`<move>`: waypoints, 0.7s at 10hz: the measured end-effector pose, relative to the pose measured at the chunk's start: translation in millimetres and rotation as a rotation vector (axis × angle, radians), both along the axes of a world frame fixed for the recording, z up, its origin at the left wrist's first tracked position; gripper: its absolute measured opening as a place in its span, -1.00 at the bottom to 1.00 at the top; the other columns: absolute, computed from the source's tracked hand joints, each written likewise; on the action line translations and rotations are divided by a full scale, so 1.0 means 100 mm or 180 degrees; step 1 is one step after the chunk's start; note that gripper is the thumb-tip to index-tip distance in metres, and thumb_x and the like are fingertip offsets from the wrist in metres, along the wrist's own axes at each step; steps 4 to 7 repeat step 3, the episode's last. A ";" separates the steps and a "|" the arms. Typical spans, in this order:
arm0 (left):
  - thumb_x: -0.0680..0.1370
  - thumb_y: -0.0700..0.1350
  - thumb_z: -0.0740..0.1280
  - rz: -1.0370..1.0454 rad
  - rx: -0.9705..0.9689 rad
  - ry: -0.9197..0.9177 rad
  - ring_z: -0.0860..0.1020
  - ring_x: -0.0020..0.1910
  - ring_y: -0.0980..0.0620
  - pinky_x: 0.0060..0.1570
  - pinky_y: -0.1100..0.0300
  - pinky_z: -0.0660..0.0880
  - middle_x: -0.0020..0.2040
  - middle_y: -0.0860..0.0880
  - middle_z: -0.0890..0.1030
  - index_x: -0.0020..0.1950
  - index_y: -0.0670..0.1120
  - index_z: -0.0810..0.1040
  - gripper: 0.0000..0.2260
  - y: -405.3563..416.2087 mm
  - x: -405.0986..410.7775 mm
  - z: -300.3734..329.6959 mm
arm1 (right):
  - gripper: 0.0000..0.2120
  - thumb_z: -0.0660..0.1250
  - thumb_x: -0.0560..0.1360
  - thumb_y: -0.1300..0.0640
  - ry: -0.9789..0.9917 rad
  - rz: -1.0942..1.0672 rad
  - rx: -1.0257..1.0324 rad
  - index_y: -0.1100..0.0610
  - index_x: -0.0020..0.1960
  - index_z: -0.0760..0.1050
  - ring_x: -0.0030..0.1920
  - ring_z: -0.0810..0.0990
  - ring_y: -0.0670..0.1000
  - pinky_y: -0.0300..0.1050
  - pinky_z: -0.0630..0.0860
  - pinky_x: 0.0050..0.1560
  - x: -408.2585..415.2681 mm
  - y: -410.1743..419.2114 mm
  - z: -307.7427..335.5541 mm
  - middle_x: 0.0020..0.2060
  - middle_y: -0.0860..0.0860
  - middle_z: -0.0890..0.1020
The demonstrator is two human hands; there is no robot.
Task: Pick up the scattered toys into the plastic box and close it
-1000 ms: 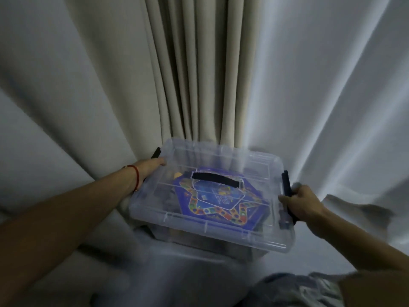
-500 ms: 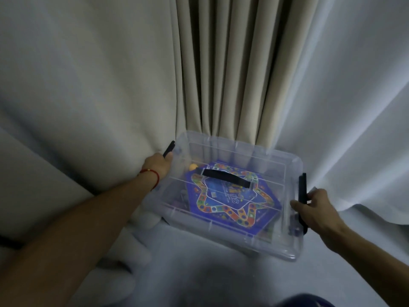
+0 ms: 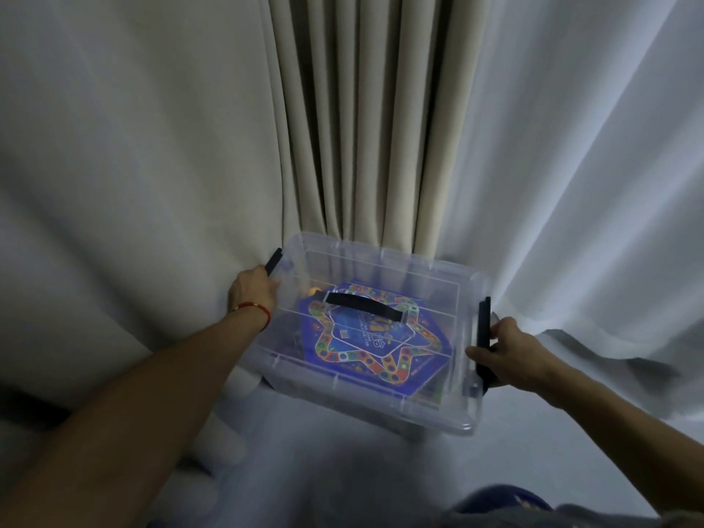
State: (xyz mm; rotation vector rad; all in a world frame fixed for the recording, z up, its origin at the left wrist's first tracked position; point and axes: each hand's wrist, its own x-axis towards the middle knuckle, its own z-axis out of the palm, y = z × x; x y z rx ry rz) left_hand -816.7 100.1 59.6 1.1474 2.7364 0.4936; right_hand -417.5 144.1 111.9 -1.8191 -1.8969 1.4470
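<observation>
A home room, judging by the floor-length beige curtains point(image 3: 362, 127) hanging in folds down to a pale floor point(image 3: 324, 463).

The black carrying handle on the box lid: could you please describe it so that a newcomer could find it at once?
Start at the beige pleated curtain; at its foot sits a clear plastic box held between two hands. On the middle of its lid lies the carrying handle, a flat black strap over the blue game board inside. Unlike the two black latches at the box ends, it lies crosswise and no hand touches it.
</observation>
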 end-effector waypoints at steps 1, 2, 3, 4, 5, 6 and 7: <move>0.54 0.00 0.34 -0.0050 -0.0009 -0.0086 0.58 0.02 -0.31 -0.03 -0.03 0.52 0.03 -0.33 0.61 0.16 -0.22 0.59 -0.67 0.05 -0.05 0.02 | -0.73 0.41 0.54 0.22 -0.0027 0.0048 -0.0054 0.07 0.04 0.31 -0.15 0.73 0.14 0.12 0.69 -0.18 0.01 -0.01 0.05 -0.01 0.13 0.62; 0.55 -0.04 0.34 0.0046 -0.0059 -0.0250 0.58 0.07 -0.28 0.02 -0.04 0.52 0.09 -0.30 0.61 0.19 -0.22 0.59 -0.68 0.06 -0.01 0.09 | -0.79 0.39 0.57 0.17 -0.0293 0.0356 -0.0019 0.15 0.10 0.38 -0.11 0.72 0.12 0.06 0.69 -0.11 0.04 0.02 0.02 0.08 0.18 0.63; 0.50 -0.01 0.30 -0.0107 -0.0321 -0.0136 0.51 0.17 -0.28 0.15 -0.02 0.48 0.16 -0.28 0.57 0.25 -0.15 0.53 -0.63 0.16 0.11 0.18 | -0.63 0.34 0.60 0.00 -0.1195 0.0942 0.0509 0.14 0.32 0.39 0.08 0.63 0.08 -0.09 0.61 0.05 0.12 0.06 0.14 0.22 0.12 0.59; 0.50 -0.01 0.30 -0.0107 -0.0321 -0.0136 0.51 0.17 -0.28 0.15 -0.02 0.48 0.16 -0.28 0.57 0.25 -0.15 0.53 -0.63 0.16 0.11 0.18 | -0.63 0.34 0.60 0.00 -0.1195 0.0942 0.0509 0.14 0.32 0.39 0.08 0.63 0.08 -0.09 0.61 0.05 0.12 0.06 0.14 0.22 0.12 0.59; 0.50 -0.01 0.30 -0.0107 -0.0321 -0.0136 0.51 0.17 -0.28 0.15 -0.02 0.48 0.16 -0.28 0.57 0.25 -0.15 0.53 -0.63 0.16 0.11 0.18 | -0.63 0.34 0.60 0.00 -0.1195 0.0942 0.0509 0.14 0.32 0.39 0.08 0.63 0.08 -0.09 0.61 0.05 0.12 0.06 0.14 0.22 0.12 0.59; 0.50 -0.01 0.30 -0.0107 -0.0321 -0.0136 0.51 0.17 -0.28 0.15 -0.02 0.48 0.16 -0.28 0.57 0.25 -0.15 0.53 -0.63 0.16 0.11 0.18 | -0.63 0.34 0.60 0.00 -0.1195 0.0942 0.0509 0.14 0.32 0.39 0.08 0.63 0.08 -0.09 0.61 0.05 0.12 0.06 0.14 0.22 0.12 0.59; 0.50 -0.01 0.30 -0.0107 -0.0321 -0.0136 0.51 0.17 -0.28 0.15 -0.02 0.48 0.16 -0.28 0.57 0.25 -0.15 0.53 -0.63 0.16 0.11 0.18 | -0.63 0.34 0.60 0.00 -0.1195 0.0942 0.0509 0.14 0.32 0.39 0.08 0.63 0.08 -0.09 0.61 0.05 0.12 0.06 0.14 0.22 0.12 0.59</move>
